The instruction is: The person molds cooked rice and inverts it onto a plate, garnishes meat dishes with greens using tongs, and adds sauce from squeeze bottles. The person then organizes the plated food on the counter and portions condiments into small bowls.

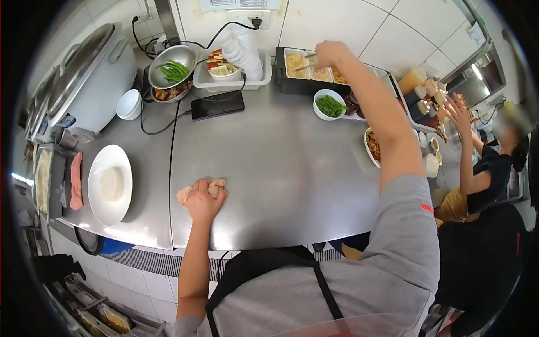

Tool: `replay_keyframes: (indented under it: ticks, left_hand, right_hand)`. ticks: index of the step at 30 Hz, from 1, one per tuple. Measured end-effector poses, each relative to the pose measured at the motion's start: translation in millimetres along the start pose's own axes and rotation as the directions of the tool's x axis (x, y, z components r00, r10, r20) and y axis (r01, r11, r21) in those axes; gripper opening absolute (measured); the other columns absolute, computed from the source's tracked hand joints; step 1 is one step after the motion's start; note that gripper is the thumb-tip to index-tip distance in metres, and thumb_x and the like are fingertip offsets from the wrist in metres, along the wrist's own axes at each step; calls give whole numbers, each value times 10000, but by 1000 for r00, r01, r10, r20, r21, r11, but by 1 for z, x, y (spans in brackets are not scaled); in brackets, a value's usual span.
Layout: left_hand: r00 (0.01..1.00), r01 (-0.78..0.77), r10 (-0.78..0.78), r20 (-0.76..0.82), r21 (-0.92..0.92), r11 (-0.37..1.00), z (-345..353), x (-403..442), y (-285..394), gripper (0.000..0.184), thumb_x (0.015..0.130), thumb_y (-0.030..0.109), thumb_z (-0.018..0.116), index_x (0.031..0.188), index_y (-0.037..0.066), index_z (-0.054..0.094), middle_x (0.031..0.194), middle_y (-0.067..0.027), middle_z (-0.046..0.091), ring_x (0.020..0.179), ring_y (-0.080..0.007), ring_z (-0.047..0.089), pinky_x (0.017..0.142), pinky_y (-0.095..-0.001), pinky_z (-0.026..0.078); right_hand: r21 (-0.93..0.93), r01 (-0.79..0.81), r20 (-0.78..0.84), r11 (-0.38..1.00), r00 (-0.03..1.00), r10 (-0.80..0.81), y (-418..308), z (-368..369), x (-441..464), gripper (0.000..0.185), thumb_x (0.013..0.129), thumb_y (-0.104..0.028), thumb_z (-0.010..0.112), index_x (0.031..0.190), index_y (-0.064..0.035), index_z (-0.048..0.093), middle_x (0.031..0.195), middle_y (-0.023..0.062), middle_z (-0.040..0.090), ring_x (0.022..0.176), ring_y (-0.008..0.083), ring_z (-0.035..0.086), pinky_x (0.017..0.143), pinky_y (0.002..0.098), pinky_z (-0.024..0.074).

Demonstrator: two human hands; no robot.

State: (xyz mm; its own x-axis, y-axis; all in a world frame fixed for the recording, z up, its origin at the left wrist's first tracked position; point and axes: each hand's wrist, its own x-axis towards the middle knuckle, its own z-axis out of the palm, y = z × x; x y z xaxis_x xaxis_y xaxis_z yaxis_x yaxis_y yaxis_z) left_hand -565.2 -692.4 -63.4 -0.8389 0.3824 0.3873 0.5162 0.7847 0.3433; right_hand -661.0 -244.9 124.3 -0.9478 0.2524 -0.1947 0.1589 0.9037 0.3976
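Observation:
My left hand (pixel 204 201) presses down on a crumpled pinkish cloth (pixel 183 195) on the steel counter, its fingers closed around it. Far across the counter, my right hand (pixel 332 55) grips metal tongs (pixel 305 68). Their two tips point left over a black rack (pixel 292 86) of white tubs, above a tub of pale shredded food (pixel 295 63). Just below that hand stands a white bowl of chopped greens (pixel 330 105). A bowl of reddish-brown food (pixel 373 146) is partly covered by my right forearm.
On the left are a white oval plate (pixel 124 194), a folded pink cloth (pixel 76 181) and large lidded cookers (pixel 92 78). A phone (pixel 218 106) with cables, a steel bowl of green beans (pixel 188 53) and a white tray (pixel 264 81) stand behind. Sauce bottles (pixel 412 80) and another person (pixel 484 168) are at right.

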Motion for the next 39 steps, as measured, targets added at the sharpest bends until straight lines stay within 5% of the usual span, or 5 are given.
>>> replay_keyframes:
  ticks: [7,9,11,20,39]
  left_hand:
    - [1000,-8,8,-3,-13,1000,3,-2,-4,291,655,318,636,802,78,563,776,-91,601,673,-284,583,588,-392,454]
    - [1000,-24,24,11,-21,999,3,-2,-9,291,659,320,640,806,81,565,787,-83,598,670,-281,586,569,-386,467]
    - [1000,-25,24,-10,-7,1000,7,-3,-7,295,676,327,632,814,75,565,787,-95,597,680,-288,585,573,-390,465]
    - [999,-19,20,25,-41,999,11,-6,-13,341,710,370,604,847,58,596,834,-130,611,698,-291,594,604,-400,470]
    - [986,165,-165,35,-10,986,40,-6,49,378,713,359,570,921,43,576,895,-137,609,775,-314,594,659,-406,478]
  right_hand:
    - [242,-112,-467,964,857,217,-7,42,-17,491,730,-506,624,908,-50,646,891,108,656,841,272,626,717,395,503]
    - [42,-113,-170,993,978,119,-17,52,-34,509,750,-516,590,959,-53,615,916,120,649,876,292,613,743,401,494]
    - [519,-294,-238,802,852,467,-18,44,-41,524,757,-521,575,1041,-81,593,982,149,628,933,298,596,775,427,479]
    - [454,-11,-477,891,841,254,-33,21,-95,571,775,-528,555,996,-4,608,962,193,622,941,340,576,831,399,454]
    - [201,-381,357,902,886,295,129,120,-251,418,694,-435,657,718,-17,668,709,133,649,684,256,627,674,358,485]
